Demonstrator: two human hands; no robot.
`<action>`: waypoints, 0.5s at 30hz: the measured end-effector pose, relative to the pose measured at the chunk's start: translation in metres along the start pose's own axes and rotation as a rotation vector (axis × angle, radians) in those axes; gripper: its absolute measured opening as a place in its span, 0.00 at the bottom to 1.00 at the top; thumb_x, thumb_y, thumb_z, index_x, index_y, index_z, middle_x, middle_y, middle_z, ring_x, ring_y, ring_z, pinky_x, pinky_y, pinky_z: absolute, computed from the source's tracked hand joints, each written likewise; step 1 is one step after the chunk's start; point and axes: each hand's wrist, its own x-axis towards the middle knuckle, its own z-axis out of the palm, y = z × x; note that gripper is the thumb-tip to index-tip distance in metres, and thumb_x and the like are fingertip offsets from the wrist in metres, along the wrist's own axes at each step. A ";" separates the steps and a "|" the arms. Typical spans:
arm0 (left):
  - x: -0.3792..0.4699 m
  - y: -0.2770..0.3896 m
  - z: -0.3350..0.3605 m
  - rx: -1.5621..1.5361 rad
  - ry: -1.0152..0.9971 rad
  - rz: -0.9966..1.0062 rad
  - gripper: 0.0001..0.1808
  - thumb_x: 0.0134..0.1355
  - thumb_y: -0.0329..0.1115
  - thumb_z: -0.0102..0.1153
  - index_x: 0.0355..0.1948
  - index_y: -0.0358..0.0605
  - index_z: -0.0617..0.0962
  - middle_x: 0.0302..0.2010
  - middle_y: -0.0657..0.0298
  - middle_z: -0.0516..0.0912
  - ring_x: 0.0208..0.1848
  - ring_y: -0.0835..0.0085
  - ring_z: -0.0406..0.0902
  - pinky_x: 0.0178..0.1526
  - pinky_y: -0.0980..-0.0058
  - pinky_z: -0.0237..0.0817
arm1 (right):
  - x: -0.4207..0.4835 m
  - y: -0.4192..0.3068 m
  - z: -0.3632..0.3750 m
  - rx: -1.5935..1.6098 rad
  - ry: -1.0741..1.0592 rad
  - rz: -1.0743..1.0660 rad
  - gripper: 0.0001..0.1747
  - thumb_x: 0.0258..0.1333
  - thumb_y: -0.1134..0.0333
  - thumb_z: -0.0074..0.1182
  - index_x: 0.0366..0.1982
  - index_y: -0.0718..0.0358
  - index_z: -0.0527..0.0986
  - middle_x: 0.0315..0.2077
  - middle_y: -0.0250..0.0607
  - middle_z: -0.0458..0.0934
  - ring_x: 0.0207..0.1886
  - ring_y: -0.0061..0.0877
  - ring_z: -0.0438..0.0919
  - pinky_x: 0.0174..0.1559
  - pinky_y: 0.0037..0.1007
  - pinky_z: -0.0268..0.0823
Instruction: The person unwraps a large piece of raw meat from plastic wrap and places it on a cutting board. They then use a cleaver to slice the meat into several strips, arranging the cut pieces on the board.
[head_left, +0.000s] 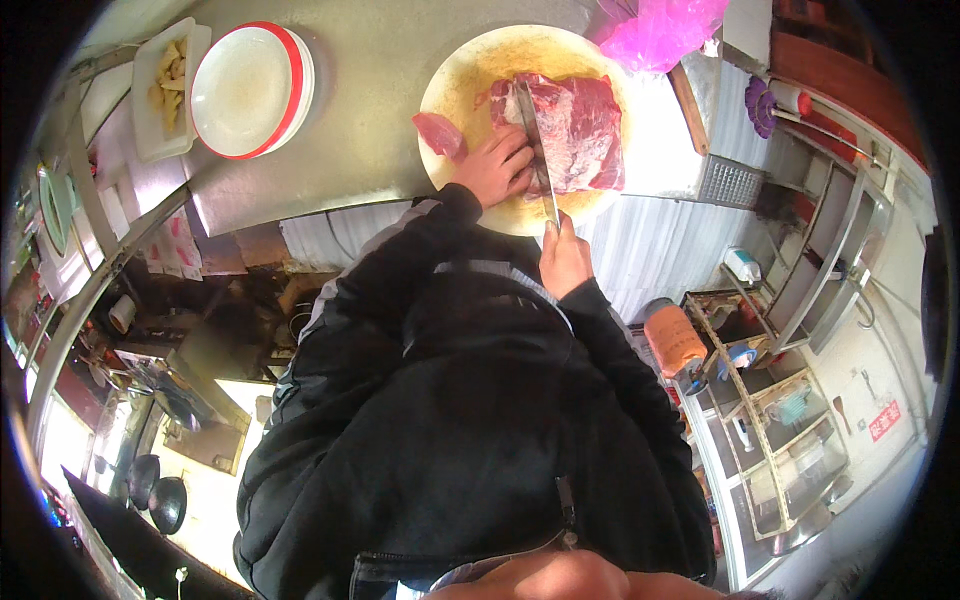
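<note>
A large slab of raw red meat (581, 135) lies on a round, worn cutting board (457, 75). My right hand (566, 259) grips the handle of a knife (544, 154), whose long blade lies across the left part of the slab. My left hand (499, 166) rests with bent fingers on the slab's left edge, close beside the blade; its fingertips touch the meat. A smaller cut piece of meat (439, 136) lies on the board to the left of that hand. The handle is mostly hidden in my right hand.
Stacked white plates, the top one red-rimmed (292, 82), stand left on the metal counter (360, 112). Beyond them is a white tray (144, 112) holding pale yellowish pieces. A pink plastic bag (664, 34) and a wooden handle (688, 109) lie right of the board.
</note>
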 end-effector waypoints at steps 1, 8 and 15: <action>0.000 -0.001 0.000 -0.008 -0.007 -0.001 0.24 0.57 0.36 0.71 0.54 0.41 0.82 0.60 0.51 0.78 0.68 0.48 0.75 0.69 0.54 0.70 | 0.006 -0.002 0.000 -0.002 -0.002 0.003 0.20 0.78 0.62 0.46 0.60 0.68 0.69 0.32 0.72 0.82 0.40 0.67 0.82 0.40 0.61 0.73; -0.003 -0.001 -0.001 -0.081 0.005 0.018 0.25 0.55 0.36 0.74 0.54 0.43 0.82 0.62 0.51 0.78 0.68 0.49 0.75 0.69 0.55 0.70 | 0.068 -0.028 0.008 -0.074 0.077 -0.090 0.20 0.78 0.59 0.45 0.56 0.71 0.70 0.34 0.74 0.81 0.41 0.70 0.79 0.44 0.64 0.69; -0.010 0.002 -0.008 -0.120 0.044 0.045 0.27 0.55 0.36 0.75 0.57 0.45 0.82 0.64 0.53 0.78 0.70 0.50 0.74 0.69 0.55 0.71 | 0.125 -0.057 0.014 -0.132 0.074 -0.052 0.24 0.78 0.54 0.42 0.50 0.72 0.72 0.34 0.76 0.81 0.42 0.69 0.81 0.47 0.63 0.71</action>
